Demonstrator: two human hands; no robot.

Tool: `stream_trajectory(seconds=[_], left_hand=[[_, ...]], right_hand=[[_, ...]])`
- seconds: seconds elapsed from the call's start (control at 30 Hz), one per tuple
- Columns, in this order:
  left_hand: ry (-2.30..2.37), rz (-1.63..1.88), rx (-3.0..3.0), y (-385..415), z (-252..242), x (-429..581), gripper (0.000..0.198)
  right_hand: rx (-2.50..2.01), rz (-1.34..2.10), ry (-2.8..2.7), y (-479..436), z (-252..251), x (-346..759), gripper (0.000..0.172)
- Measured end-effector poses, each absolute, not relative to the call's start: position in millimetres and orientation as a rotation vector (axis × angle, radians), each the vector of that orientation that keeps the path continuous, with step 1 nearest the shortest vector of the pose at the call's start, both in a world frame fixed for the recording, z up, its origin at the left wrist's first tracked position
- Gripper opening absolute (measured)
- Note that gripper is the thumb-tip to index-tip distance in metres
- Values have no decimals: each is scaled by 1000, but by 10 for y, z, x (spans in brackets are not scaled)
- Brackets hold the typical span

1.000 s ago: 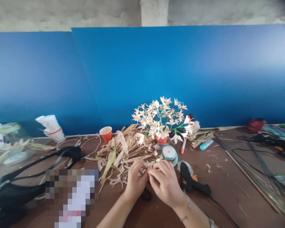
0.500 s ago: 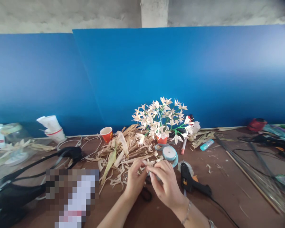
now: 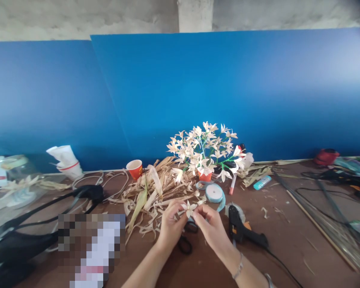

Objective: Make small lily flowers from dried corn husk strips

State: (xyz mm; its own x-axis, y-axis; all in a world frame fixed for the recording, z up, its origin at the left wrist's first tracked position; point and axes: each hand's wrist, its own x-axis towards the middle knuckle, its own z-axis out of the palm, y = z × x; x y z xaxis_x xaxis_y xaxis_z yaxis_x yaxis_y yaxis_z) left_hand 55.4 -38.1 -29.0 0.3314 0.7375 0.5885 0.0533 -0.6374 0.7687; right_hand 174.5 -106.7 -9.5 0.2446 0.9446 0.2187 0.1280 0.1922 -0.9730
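A small cream flower (image 3: 189, 208) with pointed petals, like dried corn husk, is held up between my two hands over the table. My left hand (image 3: 171, 225) pinches it from the left, thumb and fingers closed. On the other side my right hand (image 3: 211, 227) grips a petal edge between thumb and forefinger. Beneath the hands lie black-handled scissors (image 3: 185, 245), partly hidden. Just behind is a heap of dried corn husks (image 3: 156, 188). An orange cup (image 3: 204, 176) holds a bunch of similar cream flowers (image 3: 202, 150) on green stems.
A black glue gun (image 3: 246, 232) with a cord lies right of my hands. Beside the flowers are a ribbon roll (image 3: 214, 193) and a marker (image 3: 233, 185). A paper cup (image 3: 134, 169) stands behind the husks. Black straps (image 3: 33, 224) lie left; thin sticks (image 3: 321, 228) lie right.
My right hand's fingers have drawn back from over the flower to its right edge. The flower's open petals now show, as do more of the scissors.
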Motion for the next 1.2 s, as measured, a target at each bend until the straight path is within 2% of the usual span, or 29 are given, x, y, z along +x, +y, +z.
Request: stream_trajectory(seconds=[0.37, 0.6, 0.97, 1.2], left_hand=[[678, 1320, 1910, -408, -267, 541, 10], [694, 1283, 1919, -413, -249, 549, 10], [842, 1149, 1858, -399, -269, 560, 13], [1110, 1194, 2158, -283, -360, 544, 9]], right_hand=[[-1125, 1000, -1001, -1040, -44, 1755, 27], [-1134, 880, -1057, -1046, -45, 1784, 18], [-1169, 831, -1040, -1024, -117, 1833, 16], [-1199, 698, -1009, -1028, -116, 1881, 18]])
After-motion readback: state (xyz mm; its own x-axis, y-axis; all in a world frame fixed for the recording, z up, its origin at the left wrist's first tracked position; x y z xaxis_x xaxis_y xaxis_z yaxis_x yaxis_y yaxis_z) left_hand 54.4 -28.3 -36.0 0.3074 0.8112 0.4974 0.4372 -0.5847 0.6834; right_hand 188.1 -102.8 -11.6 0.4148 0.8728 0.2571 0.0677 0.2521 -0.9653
